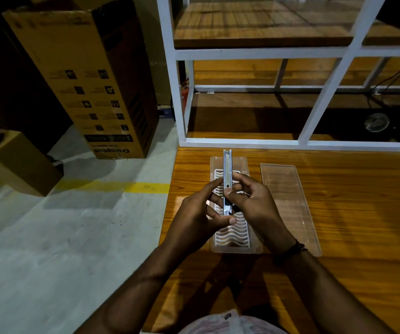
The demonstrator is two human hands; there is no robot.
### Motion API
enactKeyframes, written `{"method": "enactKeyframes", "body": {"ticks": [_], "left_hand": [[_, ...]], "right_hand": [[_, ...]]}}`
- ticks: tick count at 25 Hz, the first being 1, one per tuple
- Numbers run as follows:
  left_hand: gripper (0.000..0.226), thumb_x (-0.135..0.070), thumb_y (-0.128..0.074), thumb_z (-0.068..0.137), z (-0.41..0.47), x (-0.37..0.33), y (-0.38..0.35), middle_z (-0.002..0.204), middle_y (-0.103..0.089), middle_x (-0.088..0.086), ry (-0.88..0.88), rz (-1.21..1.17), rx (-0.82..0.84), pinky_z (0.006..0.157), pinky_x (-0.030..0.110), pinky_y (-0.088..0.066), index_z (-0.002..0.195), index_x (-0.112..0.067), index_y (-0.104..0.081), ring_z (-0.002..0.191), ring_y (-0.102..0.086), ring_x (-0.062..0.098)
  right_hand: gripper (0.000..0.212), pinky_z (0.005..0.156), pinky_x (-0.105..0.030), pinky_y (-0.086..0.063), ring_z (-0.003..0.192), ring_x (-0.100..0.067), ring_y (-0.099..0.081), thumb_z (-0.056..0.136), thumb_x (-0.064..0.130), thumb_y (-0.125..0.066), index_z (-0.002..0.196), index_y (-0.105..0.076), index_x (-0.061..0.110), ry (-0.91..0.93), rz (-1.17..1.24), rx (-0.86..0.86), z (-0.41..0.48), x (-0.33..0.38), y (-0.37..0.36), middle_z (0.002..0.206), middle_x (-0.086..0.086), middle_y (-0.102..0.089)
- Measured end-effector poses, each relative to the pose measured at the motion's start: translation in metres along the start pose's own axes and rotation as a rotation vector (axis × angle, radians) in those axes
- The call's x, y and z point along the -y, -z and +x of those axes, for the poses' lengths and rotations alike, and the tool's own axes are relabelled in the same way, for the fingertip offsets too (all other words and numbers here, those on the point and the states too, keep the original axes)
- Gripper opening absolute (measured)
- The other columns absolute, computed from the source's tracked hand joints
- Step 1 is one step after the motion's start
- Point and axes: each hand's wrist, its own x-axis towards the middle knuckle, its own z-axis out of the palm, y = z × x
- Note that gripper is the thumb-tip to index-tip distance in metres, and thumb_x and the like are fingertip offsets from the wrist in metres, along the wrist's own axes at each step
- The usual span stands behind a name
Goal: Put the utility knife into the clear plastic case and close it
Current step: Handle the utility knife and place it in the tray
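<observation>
Presently both hands — left hand (195,214), right hand (254,203) — pinch utility knife (227,174) above case base (242,162); lid (290,208) lies right of base. Advise: retract blade, lower flat lengthwise into base — then fit lid.

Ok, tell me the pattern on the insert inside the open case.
White wavy ribs run across the insert in the head view.

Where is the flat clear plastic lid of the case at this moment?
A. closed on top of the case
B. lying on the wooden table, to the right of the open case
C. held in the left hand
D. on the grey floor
B: the flat clear plastic lid lies on the wooden table right of the open clear plastic case, while both hands hold the silver utility knife above it.
</observation>
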Motion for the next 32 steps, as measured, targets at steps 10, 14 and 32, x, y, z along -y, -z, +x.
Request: {"method": "enactKeyframes", "body": {"ticks": [10, 14, 32], "left_hand": [[0.092, -0.024, -0.092, 0.069, 0.004, 0.003, -0.003, 0.093, -0.066, -0.010, 0.074, 0.029, 0.030, 0.062, 0.015, -0.055, 0.147, -0.035, -0.045, 0.072, -0.069, 0.002], [0.087, -0.025, -0.094, 0.067, 0.005, 0.007, 0.000, 0.103, -0.067, -0.009, 0.113, 0.059, 0.054, 0.066, 0.021, -0.060, 0.144, -0.029, -0.052, 0.080, -0.066, 0.009], [0.080, -0.015, -0.091, 0.070, 0.002, 0.004, -0.004, 0.102, -0.070, -0.010, 0.112, 0.035, 0.065, 0.067, 0.021, -0.061, 0.140, -0.028, -0.056, 0.077, -0.071, 0.005]], "right_hand": [[0.045, 0.078, -0.053, -0.059, 0.091, -0.031, -0.074, 0.091, 0.005, -0.066, 0.134, -0.063, 0.019, -0.028, -0.032, -0.031, 0.003, -0.013, 0.003, 0.105, -0.023, -0.068], [0.047, 0.077, -0.054, -0.059, 0.086, -0.032, -0.074, 0.090, 0.007, -0.068, 0.135, -0.062, 0.020, -0.036, -0.072, -0.038, 0.001, -0.015, 0.004, 0.100, -0.021, -0.065], [0.049, 0.055, -0.027, -0.053, 0.067, -0.014, -0.071, 0.084, -0.003, -0.072, 0.125, -0.066, 0.023, -0.129, -0.040, -0.008, -0.006, -0.012, 0.012, 0.066, 0.008, -0.067]]}}
